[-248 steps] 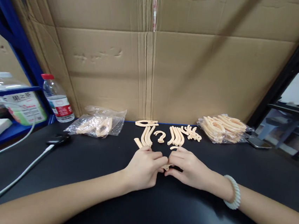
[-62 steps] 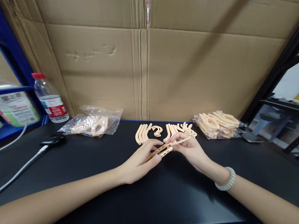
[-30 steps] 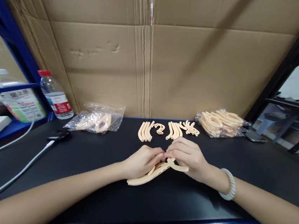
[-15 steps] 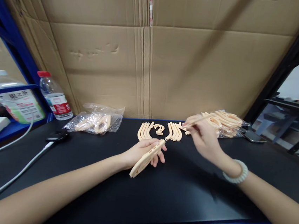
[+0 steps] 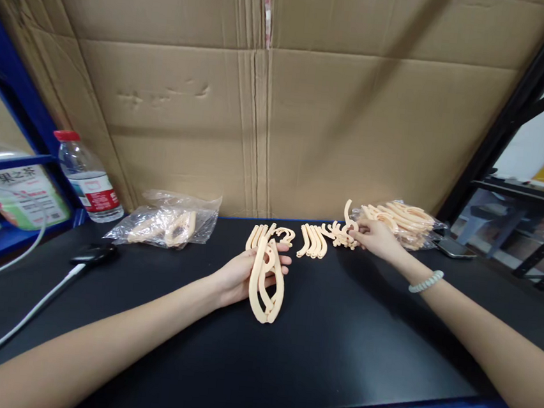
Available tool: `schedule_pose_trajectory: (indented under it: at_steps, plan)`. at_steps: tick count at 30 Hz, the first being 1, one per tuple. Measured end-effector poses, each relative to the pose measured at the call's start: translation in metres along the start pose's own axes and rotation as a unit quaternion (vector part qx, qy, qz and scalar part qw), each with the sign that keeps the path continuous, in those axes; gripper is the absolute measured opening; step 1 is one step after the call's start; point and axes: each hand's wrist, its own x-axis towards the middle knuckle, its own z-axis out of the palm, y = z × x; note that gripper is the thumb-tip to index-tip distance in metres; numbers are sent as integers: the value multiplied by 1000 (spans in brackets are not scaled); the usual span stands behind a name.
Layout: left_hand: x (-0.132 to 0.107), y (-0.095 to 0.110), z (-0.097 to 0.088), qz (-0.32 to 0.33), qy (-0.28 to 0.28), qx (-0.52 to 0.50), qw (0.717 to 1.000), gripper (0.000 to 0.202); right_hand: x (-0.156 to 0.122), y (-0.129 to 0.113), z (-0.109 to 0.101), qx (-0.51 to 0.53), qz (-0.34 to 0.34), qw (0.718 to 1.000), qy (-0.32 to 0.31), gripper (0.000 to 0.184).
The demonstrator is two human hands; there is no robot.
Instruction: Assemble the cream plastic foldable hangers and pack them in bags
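My left hand (image 5: 240,277) is closed on a beige plastic folding hanger (image 5: 279,294), folded up, with its curved arms pointing down toward me. Behind it, a row of curved hanger arms (image 5: 313,241) lies on the table. Several more arms (image 5: 255,236) and hook pieces (image 5: 286,236) are partly hidden by the held hanger. My right hand (image 5: 377,238) pinches a curved hook piece (image 5: 350,217) at a small heap of beige parts (image 5: 339,235); its fingertips touch the heap's right side.
A clear bag of beige hangers (image 5: 407,220) lies beyond my right hand, beside a phone (image 5: 455,248). Another plastic bag with parts (image 5: 169,223), a red-capped bottle (image 5: 92,180) and a black device with a white cable (image 5: 94,254) are on the left. Cardboard (image 5: 175,105) stands behind.
The hanger in my left hand has turned from edge-on to show its flat face. My right hand has lowered to the small heap, and a curved piece now stands up at its fingertips.
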Motion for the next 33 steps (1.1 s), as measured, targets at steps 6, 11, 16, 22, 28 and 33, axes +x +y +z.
schedule_pose_trajectory:
  at_steps: [6,11,16,22,28,33]
  plan:
    - [-1,0,1,4,-4,-3,1000,22,4,10,6,-38,15,998,41,30]
    - [-1,0,1,6,0,-3,1000,24,1,6,9,-87,-1,995,50,17]
    - [-1,0,4,8,10,-4,1000,27,-12,-16,7,-117,-45,990,70,22]
    - [0,-2,7,14,27,-9,999,29,-67,-93,24,-14,-418,908,6,26]
    - [0,-3,10,37,46,-23,998,26,-100,-125,44,-127,-530,829,-122,16]
    - [-3,-6,10,56,18,1,998,33,-96,-115,49,-129,-507,848,-91,15]
